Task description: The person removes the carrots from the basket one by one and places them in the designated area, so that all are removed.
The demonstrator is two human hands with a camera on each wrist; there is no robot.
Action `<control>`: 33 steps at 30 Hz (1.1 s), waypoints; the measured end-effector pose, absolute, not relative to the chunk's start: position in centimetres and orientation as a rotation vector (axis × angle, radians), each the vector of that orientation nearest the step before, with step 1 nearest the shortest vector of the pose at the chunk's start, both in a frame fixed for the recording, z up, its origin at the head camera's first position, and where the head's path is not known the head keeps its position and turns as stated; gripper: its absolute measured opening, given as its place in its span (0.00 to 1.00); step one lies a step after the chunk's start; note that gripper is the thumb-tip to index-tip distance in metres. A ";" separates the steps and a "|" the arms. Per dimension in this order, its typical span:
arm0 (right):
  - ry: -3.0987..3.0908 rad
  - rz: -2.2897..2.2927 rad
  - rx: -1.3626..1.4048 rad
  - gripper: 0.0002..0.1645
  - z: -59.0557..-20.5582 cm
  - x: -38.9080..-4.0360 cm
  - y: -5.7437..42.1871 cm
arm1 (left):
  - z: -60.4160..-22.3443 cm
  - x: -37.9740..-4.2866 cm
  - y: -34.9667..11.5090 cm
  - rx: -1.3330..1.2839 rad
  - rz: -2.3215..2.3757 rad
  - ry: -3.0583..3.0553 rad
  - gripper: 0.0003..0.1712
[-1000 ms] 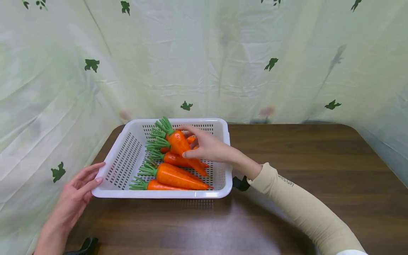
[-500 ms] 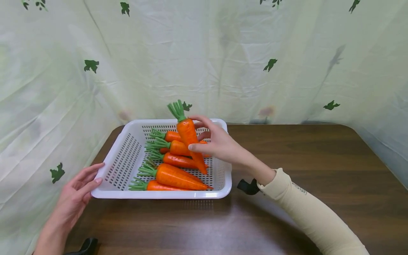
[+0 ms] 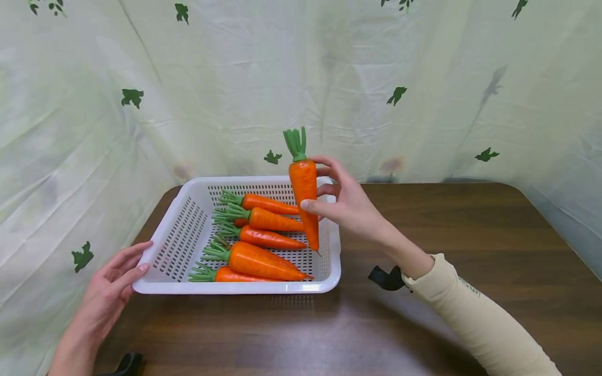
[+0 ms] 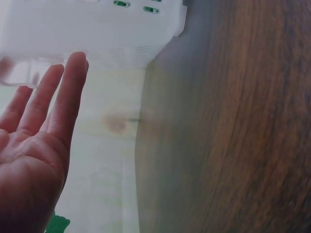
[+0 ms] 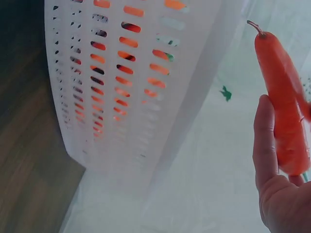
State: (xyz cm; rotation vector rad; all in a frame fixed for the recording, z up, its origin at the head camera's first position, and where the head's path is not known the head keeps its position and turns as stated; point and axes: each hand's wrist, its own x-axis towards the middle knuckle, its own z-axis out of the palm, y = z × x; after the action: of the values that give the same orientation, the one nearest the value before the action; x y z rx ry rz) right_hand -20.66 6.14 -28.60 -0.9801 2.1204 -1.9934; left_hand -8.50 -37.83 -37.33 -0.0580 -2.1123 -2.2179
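Note:
My right hand [image 3: 345,201] pinches an orange carrot [image 3: 304,193] between thumb and fingers. Its green leafy stub points up and its thin tip points down, above the right side of a white perforated basket [image 3: 235,288]. The right wrist view shows the same carrot [image 5: 284,102] from below, tip up in that picture. Several more carrots [image 3: 258,259] lie sideways in the basket, leaves to the left. At the basket's left rim, my left hand [image 3: 109,288] touches the edge with fingertips and thumb. Its fingers [image 4: 70,97] look straight in the left wrist view.
A dark brown wooden table [image 3: 447,240] extends right and in front of the basket. A pale curtain [image 3: 338,89] with green leaf prints hangs behind and at the sides. Black straps or mounts [image 3: 388,278] sit at both wrists.
My right hand has lifted the carrot off the pile, moving it up and to the right and turning it more upright. The left hand keeps its place at the rim.

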 end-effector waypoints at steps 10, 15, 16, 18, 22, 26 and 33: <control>2.195 -2.029 -0.906 0.41 -28.9 -20.8 8.9 | -37.3 -8.7 -37.8 -0.053 -2.203 -2.132 0.25; 2.210 -2.050 -0.877 0.41 -29.4 -20.8 10.1 | -37.4 -8.5 -37.8 -0.088 -2.210 -2.116 0.25; 2.215 -2.054 -0.869 0.41 -29.5 -20.8 10.3 | -37.4 -8.5 -37.8 -0.090 -2.208 -2.117 0.25; 2.233 -2.056 -0.853 0.42 -29.7 -20.8 10.8 | -37.4 -8.5 -37.8 -0.080 -2.206 -2.120 0.25; 2.291 -2.021 -0.817 0.42 -30.1 -20.9 11.8 | -37.3 -8.6 -37.9 -0.064 -2.211 -2.122 0.25; 2.331 -1.986 -0.776 0.42 -30.6 -21.1 12.8 | -37.3 -8.5 -37.9 -0.078 -2.217 -2.118 0.25; 2.354 -1.883 -0.669 0.43 -31.9 -21.7 14.2 | -37.4 -8.5 -37.9 -0.083 -2.227 -2.113 0.26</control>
State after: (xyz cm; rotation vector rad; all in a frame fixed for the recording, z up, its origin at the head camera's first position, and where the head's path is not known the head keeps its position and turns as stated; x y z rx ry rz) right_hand -21.69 14.24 -31.87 -0.6686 2.3541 -1.8834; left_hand -8.54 -37.89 -37.38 -0.0828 -2.1135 -2.2269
